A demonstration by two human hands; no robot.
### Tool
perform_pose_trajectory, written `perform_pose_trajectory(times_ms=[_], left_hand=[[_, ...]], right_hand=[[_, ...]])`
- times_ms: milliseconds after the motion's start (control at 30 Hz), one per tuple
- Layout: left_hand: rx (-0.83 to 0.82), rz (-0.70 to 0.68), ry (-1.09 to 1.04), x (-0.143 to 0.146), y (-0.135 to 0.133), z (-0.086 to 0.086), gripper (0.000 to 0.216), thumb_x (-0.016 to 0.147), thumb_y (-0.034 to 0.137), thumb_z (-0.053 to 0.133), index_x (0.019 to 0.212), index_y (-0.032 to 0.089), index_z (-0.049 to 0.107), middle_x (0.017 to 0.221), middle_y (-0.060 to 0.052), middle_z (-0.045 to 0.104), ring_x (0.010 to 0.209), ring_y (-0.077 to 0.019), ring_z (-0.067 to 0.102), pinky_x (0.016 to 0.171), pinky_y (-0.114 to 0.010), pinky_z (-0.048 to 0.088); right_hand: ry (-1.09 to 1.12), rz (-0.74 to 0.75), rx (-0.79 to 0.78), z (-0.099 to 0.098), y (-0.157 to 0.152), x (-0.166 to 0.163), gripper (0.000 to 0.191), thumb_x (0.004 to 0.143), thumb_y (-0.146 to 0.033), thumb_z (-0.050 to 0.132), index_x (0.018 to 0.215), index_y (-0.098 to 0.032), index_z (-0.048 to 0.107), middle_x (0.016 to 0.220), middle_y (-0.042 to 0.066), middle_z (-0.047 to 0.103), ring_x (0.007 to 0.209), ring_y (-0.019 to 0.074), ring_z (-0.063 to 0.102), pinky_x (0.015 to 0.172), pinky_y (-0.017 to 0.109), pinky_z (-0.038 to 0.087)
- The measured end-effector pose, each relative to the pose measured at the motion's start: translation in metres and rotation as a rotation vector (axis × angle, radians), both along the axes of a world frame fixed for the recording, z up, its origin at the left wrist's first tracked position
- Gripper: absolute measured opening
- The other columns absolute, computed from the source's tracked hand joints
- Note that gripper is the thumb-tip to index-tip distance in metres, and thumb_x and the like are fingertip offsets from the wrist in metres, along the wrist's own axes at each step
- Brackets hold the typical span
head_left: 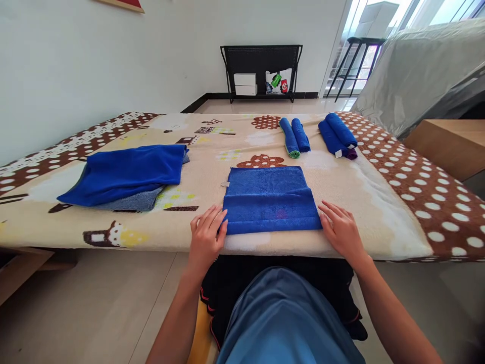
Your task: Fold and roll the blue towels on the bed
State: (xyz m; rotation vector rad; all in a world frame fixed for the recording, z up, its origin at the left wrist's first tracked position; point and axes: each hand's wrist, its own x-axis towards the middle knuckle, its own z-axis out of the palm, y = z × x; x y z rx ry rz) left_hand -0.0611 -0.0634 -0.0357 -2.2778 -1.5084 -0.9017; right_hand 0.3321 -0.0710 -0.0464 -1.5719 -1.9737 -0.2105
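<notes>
A blue towel (pixel 271 202) lies in front of me on the bed, its near part folded over in a flat band. At its left edge rests my left hand (pixel 206 233), fingers extended and thumb apart, touching the cloth. My right hand (pixel 342 230) lies against the right edge in much the same pose, fingers stretched out. A small white tag (pixel 225 184) sticks out on the towel's left side. Beyond it are two rolled blue towels (pixel 294 137), one with a green edge. Another pair of blue rolls (pixel 338 135) lies farther right.
A loose pile of blue cloths (pixel 131 174) with a greyish underside lies at the left. The patterned blanket (pixel 212 174) covers the bed up to its near edge. Behind stand a black rack (pixel 261 58) and a stool (pixel 356 63); a cardboard box (pixel 450 144) is at the right.
</notes>
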Motion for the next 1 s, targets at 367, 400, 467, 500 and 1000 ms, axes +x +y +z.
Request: perform_pose_trajectory(times_ms=[367, 400, 467, 500, 1000], left_hand=[[0.023, -0.218, 0.073, -0.008, -0.018, -0.009, 0.051, 0.088, 0.003, 0.054, 0.135, 0.023, 0.057, 0.129, -0.008, 0.069, 0.121, -0.0236, 0.064, 0.104, -0.042, 0.044], [0.025, -0.211, 0.061, -0.007, -0.016, -0.011, 0.05, 0.087, 0.002, 0.053, 0.133, 0.023, 0.057, 0.128, -0.008, 0.07, 0.12, -0.0236, 0.065, 0.103, -0.042, 0.044], [0.037, -0.196, 0.025, -0.005, -0.012, -0.015, 0.047, 0.087, 0.001, 0.053, 0.128, 0.022, 0.06, 0.123, -0.007, 0.071, 0.116, -0.0234, 0.066, 0.101, -0.042, 0.044], [0.044, -0.187, 0.002, -0.003, -0.009, -0.016, 0.045, 0.086, 0.001, 0.052, 0.125, 0.022, 0.061, 0.119, -0.007, 0.072, 0.113, -0.0231, 0.067, 0.1, -0.041, 0.044], [-0.055, -0.036, -0.15, 0.014, -0.009, 0.0, 0.031, 0.077, -0.005, 0.044, 0.091, 0.021, 0.056, 0.084, 0.001, 0.066, 0.076, -0.0167, 0.06, 0.087, -0.038, 0.038]], right_hand=[[-0.078, 0.297, 0.052, -0.003, -0.017, 0.006, 0.041, 0.095, -0.015, 0.054, 0.135, -0.023, 0.06, 0.129, 0.005, 0.066, 0.117, 0.0219, 0.059, 0.099, 0.04, 0.046], [-0.073, 0.286, 0.057, -0.005, -0.015, 0.006, 0.039, 0.095, -0.015, 0.054, 0.132, -0.023, 0.062, 0.127, 0.005, 0.067, 0.116, 0.0218, 0.059, 0.098, 0.039, 0.045], [-0.061, 0.265, 0.077, -0.008, -0.011, 0.005, 0.034, 0.094, -0.016, 0.056, 0.126, -0.023, 0.065, 0.122, 0.004, 0.069, 0.113, 0.0215, 0.06, 0.097, 0.039, 0.045], [-0.056, 0.259, 0.088, -0.009, -0.009, 0.004, 0.032, 0.094, -0.017, 0.057, 0.123, -0.023, 0.066, 0.119, 0.004, 0.07, 0.111, 0.0212, 0.061, 0.096, 0.039, 0.045], [0.068, 0.32, -0.055, 0.003, -0.013, 0.003, 0.024, 0.092, -0.014, 0.047, 0.109, -0.019, 0.064, 0.097, 0.004, 0.067, 0.095, 0.0202, 0.054, 0.088, 0.038, 0.04]])
